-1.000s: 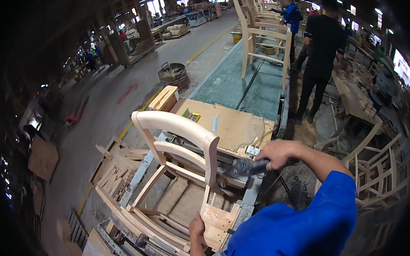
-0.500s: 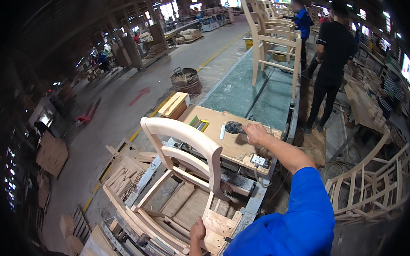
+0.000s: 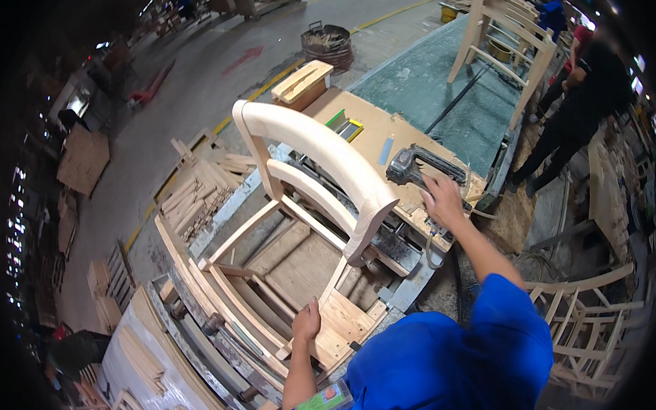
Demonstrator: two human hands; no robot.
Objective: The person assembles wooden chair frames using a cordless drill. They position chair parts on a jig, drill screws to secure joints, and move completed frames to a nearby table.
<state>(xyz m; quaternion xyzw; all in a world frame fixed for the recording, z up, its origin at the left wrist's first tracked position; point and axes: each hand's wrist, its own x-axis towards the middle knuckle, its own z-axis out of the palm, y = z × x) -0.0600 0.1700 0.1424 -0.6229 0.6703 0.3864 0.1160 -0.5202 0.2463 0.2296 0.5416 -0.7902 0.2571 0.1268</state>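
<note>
A pale wooden chair frame (image 3: 308, 140) with a curved top rail rests on the workbench in front of me, its seat opening unfilled. My left hand (image 3: 307, 323) is closed on the side rail of its seat, near a pale wooden board (image 3: 339, 322). To the right, my right hand (image 3: 443, 203) grips the handle of a black nail gun (image 3: 407, 164) over the side board. Part of the handle is hidden by the fingers. Beside the tool lie a small metal strip (image 3: 386, 151) and a yellow-and-green tray (image 3: 349, 129).
A wooden box (image 3: 302, 83) stands at the board's far left corner. Beyond is a green-topped table (image 3: 417, 72) bearing finished chair frames (image 3: 499, 36). Loose wood pieces (image 3: 190, 199) are piled at left. A person (image 3: 584, 102) stands at right, near stacked chair frames (image 3: 592, 326).
My right hand has come nearer with the nail gun, which has turned so its long magazine shows. The view has shifted, bringing the chair frame higher and larger. My left hand stays on the rail.
</note>
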